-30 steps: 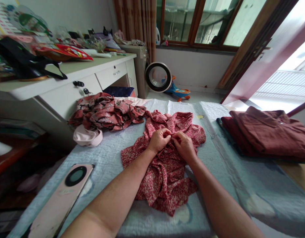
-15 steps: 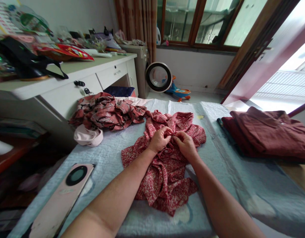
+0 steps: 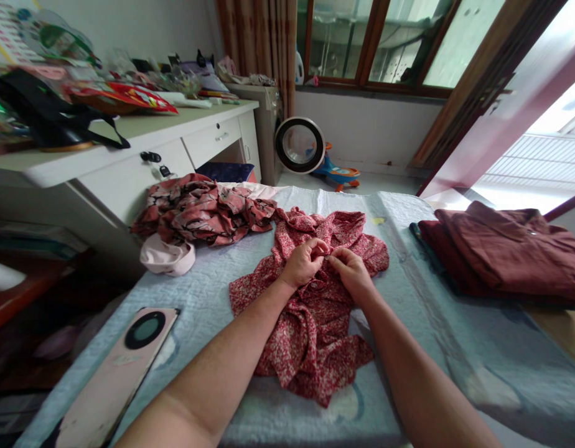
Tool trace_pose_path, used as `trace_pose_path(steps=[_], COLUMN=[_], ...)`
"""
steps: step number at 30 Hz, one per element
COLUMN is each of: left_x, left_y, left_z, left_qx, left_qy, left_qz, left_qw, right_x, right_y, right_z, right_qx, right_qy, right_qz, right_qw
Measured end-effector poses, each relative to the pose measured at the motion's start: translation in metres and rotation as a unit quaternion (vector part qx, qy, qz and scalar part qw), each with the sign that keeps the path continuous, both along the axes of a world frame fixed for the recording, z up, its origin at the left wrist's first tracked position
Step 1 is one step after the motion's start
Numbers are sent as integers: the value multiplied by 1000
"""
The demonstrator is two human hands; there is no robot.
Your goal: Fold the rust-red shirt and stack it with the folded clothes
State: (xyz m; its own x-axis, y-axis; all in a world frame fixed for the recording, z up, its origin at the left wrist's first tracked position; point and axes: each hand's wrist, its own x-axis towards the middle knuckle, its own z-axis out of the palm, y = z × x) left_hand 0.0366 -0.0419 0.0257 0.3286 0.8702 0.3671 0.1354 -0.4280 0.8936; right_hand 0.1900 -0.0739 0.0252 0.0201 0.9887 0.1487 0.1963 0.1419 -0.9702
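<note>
A red shirt (image 3: pixel 310 336) with a small pale floral print lies rumpled on the light blue cloth in front of me, its sleeves out to the sides. My left hand (image 3: pixel 305 261) pinches the fabric at the front opening of the shirt, fingers curled. Right beside it, my right hand (image 3: pixel 350 269) grips the same front edge between thumb and fingertips. The two sets of fingertips almost meet. Whatever small part of the fabric or button lies between them is mostly hidden.
Left of the shirt lie a crumpled red patterned garment (image 3: pixel 203 211), a pale pink band (image 3: pixel 168 255) and a large pink phone-shaped board (image 3: pixel 117 373). Folded dark red clothes (image 3: pixel 506 249) are stacked at right. Behind stand a white desk (image 3: pixel 222 134) and an open-doored washing machine (image 3: pixel 269 118).
My fingertips have shifted very slightly at the shirt's front opening. The shirt and the things around it stay in place.
</note>
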Motion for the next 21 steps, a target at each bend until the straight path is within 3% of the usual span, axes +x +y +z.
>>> trace_pose_path(steps=[5, 11, 16, 21], left_x=[1, 1, 1, -1], left_y=[1, -3, -1, 0], left_z=[-1, 3, 3, 2], left_qx=[-5, -17, -43, -40], left_qy=[-15, 10, -5, 32], left_qz=[-13, -4, -27, -9], left_qw=[1000, 1000, 999, 999], right_x=[1, 3, 3, 3], right_y=[0, 3, 2, 1], right_z=[3, 1, 3, 3], right_qx=[-28, 14, 20, 36], right_qy=[35, -60, -92, -130], right_qz=[14, -5, -2, 6], right_qw=[999, 998, 996, 991])
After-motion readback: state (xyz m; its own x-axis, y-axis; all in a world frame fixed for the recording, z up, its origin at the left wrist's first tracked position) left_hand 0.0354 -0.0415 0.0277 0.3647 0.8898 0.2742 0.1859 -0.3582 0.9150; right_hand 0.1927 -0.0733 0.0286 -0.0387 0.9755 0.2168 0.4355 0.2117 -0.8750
